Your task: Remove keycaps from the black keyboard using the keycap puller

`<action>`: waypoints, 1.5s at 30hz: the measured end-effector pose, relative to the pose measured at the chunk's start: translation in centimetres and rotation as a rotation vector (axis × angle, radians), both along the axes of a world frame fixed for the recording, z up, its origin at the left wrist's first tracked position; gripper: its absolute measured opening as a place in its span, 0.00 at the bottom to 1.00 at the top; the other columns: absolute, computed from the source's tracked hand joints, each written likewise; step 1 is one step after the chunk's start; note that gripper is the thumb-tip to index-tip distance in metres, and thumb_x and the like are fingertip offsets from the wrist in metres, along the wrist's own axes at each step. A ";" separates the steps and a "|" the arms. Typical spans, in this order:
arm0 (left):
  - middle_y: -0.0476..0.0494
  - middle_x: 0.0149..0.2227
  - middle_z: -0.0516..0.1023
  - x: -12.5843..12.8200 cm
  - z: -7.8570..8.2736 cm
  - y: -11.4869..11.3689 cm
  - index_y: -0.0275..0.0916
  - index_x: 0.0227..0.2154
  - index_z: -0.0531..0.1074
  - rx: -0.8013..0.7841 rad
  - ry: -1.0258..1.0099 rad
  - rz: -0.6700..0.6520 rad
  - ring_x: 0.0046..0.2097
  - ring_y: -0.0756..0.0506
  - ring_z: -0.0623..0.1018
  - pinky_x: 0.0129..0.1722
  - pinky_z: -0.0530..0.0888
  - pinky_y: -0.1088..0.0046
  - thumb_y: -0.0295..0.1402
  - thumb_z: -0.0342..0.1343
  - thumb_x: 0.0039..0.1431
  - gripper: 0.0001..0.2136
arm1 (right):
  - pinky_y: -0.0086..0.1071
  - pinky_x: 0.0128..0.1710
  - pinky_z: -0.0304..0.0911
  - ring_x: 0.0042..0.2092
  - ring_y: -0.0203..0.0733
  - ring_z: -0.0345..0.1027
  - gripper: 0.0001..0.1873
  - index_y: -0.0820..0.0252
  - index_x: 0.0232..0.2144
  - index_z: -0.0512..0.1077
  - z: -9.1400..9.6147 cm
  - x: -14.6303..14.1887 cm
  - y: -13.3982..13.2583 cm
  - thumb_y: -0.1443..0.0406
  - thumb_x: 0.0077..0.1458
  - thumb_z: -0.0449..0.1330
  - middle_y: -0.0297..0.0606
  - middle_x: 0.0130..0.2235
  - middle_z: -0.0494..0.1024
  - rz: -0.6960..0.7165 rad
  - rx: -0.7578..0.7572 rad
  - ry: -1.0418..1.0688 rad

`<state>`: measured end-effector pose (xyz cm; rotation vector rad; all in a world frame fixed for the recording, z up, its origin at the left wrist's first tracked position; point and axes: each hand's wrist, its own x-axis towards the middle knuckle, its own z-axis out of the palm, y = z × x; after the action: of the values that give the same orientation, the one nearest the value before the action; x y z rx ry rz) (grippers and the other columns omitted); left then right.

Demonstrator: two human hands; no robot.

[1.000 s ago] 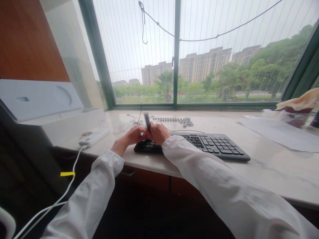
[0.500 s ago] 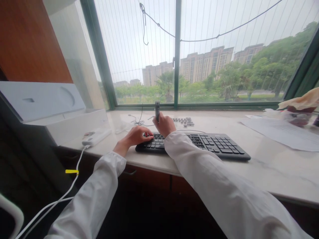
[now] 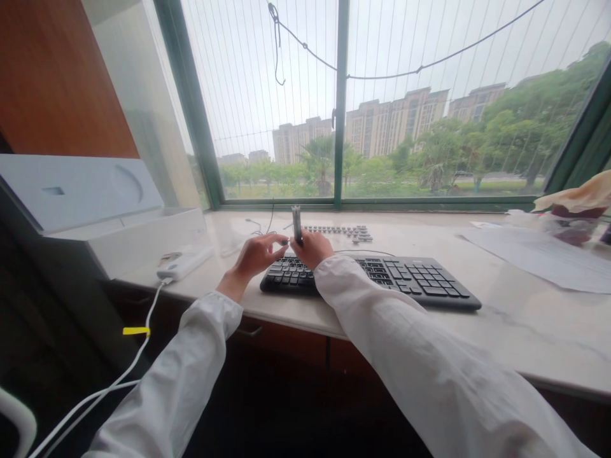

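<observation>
A black keyboard (image 3: 405, 280) lies on the pale stone counter (image 3: 515, 318) in front of the window. My right hand (image 3: 312, 248) is closed around a small dark upright tool (image 3: 296, 224) just above the keyboard's left end. My left hand (image 3: 255, 254) hovers beside it, thumb and fingers pinched toward the tool's lower end; what they hold is too small to make out. A row of loose dark keycaps (image 3: 337, 231) lies on the counter behind the keyboard. Both arms wear white sleeves.
A white power strip (image 3: 184, 262) with a white cable (image 3: 95, 397) sits at the left, beside a white box (image 3: 143, 238) and its lid (image 3: 71, 191). Thin wires (image 3: 260, 230) lie near the window. Paper sheets (image 3: 539, 254) and a bag (image 3: 573, 210) occupy the right.
My right hand has come back down and left with the tool. My left hand has lifted off the keys and moved up to meet the tool's lower end.
</observation>
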<state>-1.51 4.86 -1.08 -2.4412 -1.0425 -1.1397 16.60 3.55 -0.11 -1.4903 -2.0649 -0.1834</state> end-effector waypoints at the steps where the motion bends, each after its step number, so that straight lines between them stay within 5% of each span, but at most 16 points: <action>1: 0.47 0.39 0.80 0.0 0.0 0.1 0.40 0.40 0.75 -0.012 0.000 0.011 0.27 0.52 0.72 0.34 0.70 0.75 0.42 0.51 0.61 0.13 | 0.33 0.35 0.60 0.38 0.48 0.73 0.20 0.57 0.44 0.69 0.0 -0.1 -0.3 0.55 0.62 0.43 0.42 0.36 0.79 -0.002 0.004 -0.027; 17: 0.46 0.32 0.78 -1.0 -0.5 1.9 0.40 0.32 0.74 -0.104 0.028 0.247 0.26 0.48 0.71 0.31 0.66 0.72 0.42 0.52 0.59 0.12 | 0.36 0.37 0.64 0.38 0.48 0.75 0.15 0.59 0.42 0.68 0.7 -0.3 -2.1 0.58 0.61 0.47 0.44 0.37 0.79 0.080 0.027 -0.199; 24: 0.49 0.40 0.80 -0.8 2.0 3.4 0.44 0.39 0.76 -0.159 0.036 0.308 0.28 0.49 0.74 0.33 0.69 0.73 0.45 0.53 0.57 0.13 | 0.37 0.36 0.64 0.36 0.49 0.75 0.17 0.63 0.40 0.66 1.5 1.4 -0.2 0.59 0.64 0.42 0.48 0.34 0.79 -0.085 0.058 -0.007; 30: 0.47 0.43 0.80 2.6 5.5 8.2 0.44 0.41 0.76 -0.329 0.282 0.429 0.43 0.45 0.77 0.39 0.68 0.74 0.43 0.52 0.58 0.14 | 0.40 0.38 0.62 0.39 0.52 0.74 0.20 0.63 0.40 0.68 2.4 4.6 1.4 0.58 0.64 0.41 0.50 0.36 0.78 -0.267 -0.004 0.097; 32: 0.47 0.40 0.81 4.2 5.8 10.4 0.43 0.41 0.76 -0.393 0.333 0.416 0.40 0.46 0.78 0.38 0.68 0.76 0.43 0.52 0.57 0.14 | 0.39 0.38 0.62 0.40 0.52 0.74 0.19 0.63 0.40 0.68 2.3 5.6 1.7 0.58 0.63 0.41 0.52 0.38 0.78 -0.324 -0.022 0.126; 37: 0.45 0.29 0.81 7.7 4.2 15.6 0.41 0.40 0.77 -0.506 0.435 0.416 0.34 0.47 0.78 0.38 0.69 0.76 0.41 0.51 0.59 0.14 | 0.39 0.37 0.61 0.39 0.53 0.74 0.20 0.64 0.39 0.69 1.8 7.0 2.5 0.58 0.63 0.41 0.52 0.36 0.78 -0.396 -0.030 0.138; 45: 0.36 0.44 0.78 9.8 1.6 21.4 0.42 0.38 0.79 -0.496 0.546 0.403 0.46 0.41 0.76 0.46 0.69 0.70 0.40 0.58 0.52 0.12 | 0.38 0.36 0.61 0.37 0.52 0.74 0.20 0.63 0.39 0.69 1.6 6.9 2.9 0.57 0.64 0.42 0.50 0.34 0.79 -0.433 -0.022 0.067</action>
<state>8.27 26.23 0.49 -2.4742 -1.6448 -0.0723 23.45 6.42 1.51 -1.9147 -1.6735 -0.2728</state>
